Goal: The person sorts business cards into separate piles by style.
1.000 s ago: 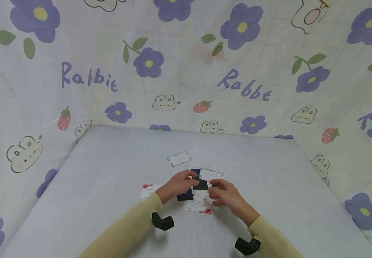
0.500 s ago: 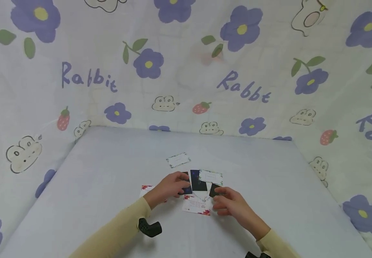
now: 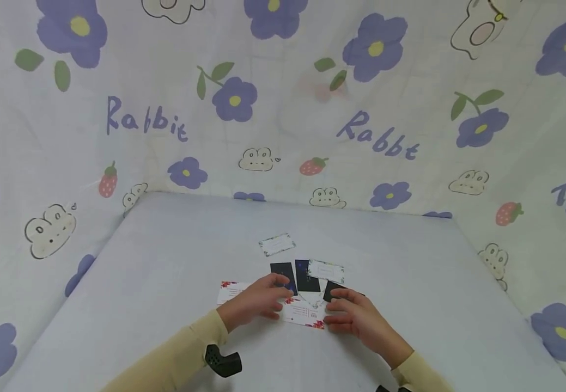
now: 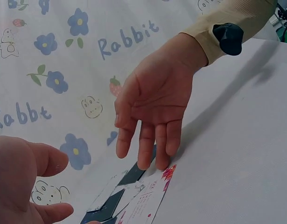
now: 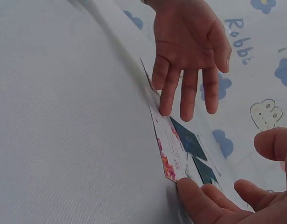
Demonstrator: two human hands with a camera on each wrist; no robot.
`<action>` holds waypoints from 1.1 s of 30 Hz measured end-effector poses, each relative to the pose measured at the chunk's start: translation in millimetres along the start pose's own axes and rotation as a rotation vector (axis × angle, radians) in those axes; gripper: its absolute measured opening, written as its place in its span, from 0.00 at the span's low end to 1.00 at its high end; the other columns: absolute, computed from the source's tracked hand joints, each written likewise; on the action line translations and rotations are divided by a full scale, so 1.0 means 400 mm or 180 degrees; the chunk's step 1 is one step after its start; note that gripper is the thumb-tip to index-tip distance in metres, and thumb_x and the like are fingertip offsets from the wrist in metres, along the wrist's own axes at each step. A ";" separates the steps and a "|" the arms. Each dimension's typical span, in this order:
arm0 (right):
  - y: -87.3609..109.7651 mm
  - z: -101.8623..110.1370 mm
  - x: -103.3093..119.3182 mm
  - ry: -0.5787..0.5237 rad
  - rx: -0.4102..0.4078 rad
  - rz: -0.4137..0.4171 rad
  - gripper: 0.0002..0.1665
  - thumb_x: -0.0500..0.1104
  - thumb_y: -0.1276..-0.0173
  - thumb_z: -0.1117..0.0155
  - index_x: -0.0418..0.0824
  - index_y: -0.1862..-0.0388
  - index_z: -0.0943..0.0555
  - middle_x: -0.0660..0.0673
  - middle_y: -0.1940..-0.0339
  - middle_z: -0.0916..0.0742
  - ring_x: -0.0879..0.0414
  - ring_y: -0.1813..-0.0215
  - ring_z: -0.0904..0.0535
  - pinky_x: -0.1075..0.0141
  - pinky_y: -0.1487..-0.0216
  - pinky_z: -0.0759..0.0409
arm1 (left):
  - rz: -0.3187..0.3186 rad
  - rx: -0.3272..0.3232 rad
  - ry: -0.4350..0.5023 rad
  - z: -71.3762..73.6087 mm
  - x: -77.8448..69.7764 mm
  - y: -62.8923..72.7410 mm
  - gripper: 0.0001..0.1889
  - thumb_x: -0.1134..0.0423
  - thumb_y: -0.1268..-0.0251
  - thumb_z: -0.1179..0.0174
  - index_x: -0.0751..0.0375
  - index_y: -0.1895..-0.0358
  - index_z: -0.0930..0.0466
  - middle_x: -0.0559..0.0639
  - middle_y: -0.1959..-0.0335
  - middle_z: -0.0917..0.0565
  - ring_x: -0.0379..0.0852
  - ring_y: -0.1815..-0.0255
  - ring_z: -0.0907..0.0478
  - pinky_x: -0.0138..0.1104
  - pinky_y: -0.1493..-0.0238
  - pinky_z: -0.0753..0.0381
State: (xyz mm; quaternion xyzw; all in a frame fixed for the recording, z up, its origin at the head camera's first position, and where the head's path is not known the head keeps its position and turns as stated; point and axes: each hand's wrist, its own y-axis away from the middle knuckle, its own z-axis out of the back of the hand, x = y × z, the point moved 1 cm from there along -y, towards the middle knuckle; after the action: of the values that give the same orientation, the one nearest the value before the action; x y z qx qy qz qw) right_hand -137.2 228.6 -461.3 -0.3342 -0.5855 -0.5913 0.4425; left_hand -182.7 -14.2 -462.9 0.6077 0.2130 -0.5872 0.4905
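Several cards lie spread on the table. My left hand [image 3: 258, 299], fingers relaxed, is over the lower edge of a dark blue card [image 3: 283, 270] and the left end of a white card with red flowers [image 3: 304, 312]. On the other side, my right hand [image 3: 366, 320] has its fingertips by that card's right edge, partly covering a dark card [image 3: 333, 288]. Neither hand grips anything. Between them are a second dark blue card [image 3: 306, 279] and a white leaf-bordered card [image 3: 327, 270] overlapping it. The left wrist view shows my right palm with fingers extended downward.
Another leaf-bordered card [image 3: 277, 245] lies alone farther back. A second red-flowered card [image 3: 229, 291] is partly hidden behind my left hand. White cloth with flowers and rabbits surrounds the table [image 3: 189, 234].
A dark card has shifted right beside my right hand, and the left dark blue card has moved up and become uncovered. My left hand has drawn back toward me and left.
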 end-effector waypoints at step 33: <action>-0.013 -0.021 -0.023 -0.0383 0.0051 -0.0188 0.31 0.35 0.26 0.42 0.27 0.28 0.39 0.44 0.58 0.11 0.58 0.64 0.12 0.68 0.64 0.16 | 0.0022 -0.0194 0.0299 -0.013 0.031 0.015 0.26 0.57 0.27 0.42 0.62 0.30 0.31 0.60 0.40 0.18 0.50 0.54 0.21 0.33 0.63 0.16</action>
State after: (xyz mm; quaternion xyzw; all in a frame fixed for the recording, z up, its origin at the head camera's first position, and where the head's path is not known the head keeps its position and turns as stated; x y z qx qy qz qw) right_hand -137.3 221.0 -472.7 -0.3481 -0.6254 -0.5783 0.3916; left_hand -172.4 -16.3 -473.4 0.6201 0.2514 -0.5495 0.5002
